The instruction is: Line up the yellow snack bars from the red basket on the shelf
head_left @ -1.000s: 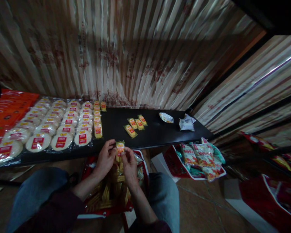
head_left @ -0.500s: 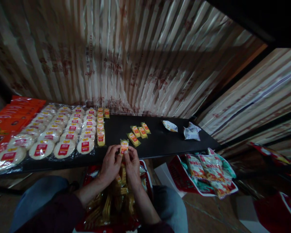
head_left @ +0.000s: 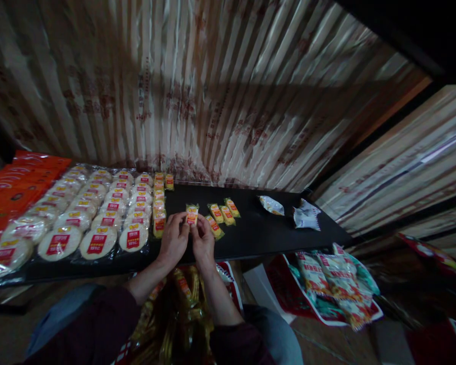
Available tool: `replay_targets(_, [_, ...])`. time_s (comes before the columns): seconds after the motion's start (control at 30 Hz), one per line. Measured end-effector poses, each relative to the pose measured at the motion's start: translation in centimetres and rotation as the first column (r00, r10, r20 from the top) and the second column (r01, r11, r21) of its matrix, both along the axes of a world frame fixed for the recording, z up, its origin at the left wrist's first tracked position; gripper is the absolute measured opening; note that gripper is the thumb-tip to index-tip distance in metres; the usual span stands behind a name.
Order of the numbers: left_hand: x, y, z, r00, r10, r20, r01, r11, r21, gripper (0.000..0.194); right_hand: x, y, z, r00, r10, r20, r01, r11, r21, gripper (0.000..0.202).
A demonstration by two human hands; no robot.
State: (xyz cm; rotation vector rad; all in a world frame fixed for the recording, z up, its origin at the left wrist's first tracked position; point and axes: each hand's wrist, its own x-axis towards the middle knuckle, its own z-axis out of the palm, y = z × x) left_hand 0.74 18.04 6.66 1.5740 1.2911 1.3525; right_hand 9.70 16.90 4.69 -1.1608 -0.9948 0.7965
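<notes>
Between my left hand and my right hand a small yellow wrapped snack with a red-and-white label is pinched upright, fingers of both hands closed on its sides. It is held above the front part of the black shelf. Just right of my right hand lie several loose yellow packets of the same kind. To the left, a column of such packets stands in line beside rows of round white wrapped rice crackers.
Orange packages lie at the far left. Two white packets rest toward the shelf's right end. Below are a bin of yellow packets between my knees and a red-and-white bin of snack bags. A corrugated, plastic-covered wall stands behind.
Both hands have moved forward and slightly left with the yellow packet, closer to the column of packets. The view has shifted slightly.
</notes>
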Motion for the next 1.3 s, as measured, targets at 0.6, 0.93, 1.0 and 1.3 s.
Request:
replay_targets(0.6, [0.7,3.3,-0.6,0.997,0.056,0.049,-0.055,0.998,-0.017,0.025,-0.9,5.4,-1.2,0.999,-0.030,0.022,0.031,0.998,-0.055,0.031])
replay_targets(0.93, [0.2,5.5,-0.5,0.997,0.073,-0.024,-0.074,0.997,-0.012,0.026,-1.6,8.3,-1.7,1.000,-0.009,0.004,0.009,0.999,-0.032,0.029])
replay_targets(1.0, [0.2,5.8,-0.4,0.997,0.065,-0.031,-0.066,0.998,-0.013,0.028,-1.7,8.9,-2.1,1.000,-0.015,0.006,0.015,1.000,-0.026,0.029])
replay_targets(1.3, [0.5,6.8,-0.3,0.999,0.037,0.028,-0.035,0.997,-0.062,0.033,-2.2,11.2,-2.8,0.989,0.014,-0.148,-0.021,0.999,-0.044,0.023])
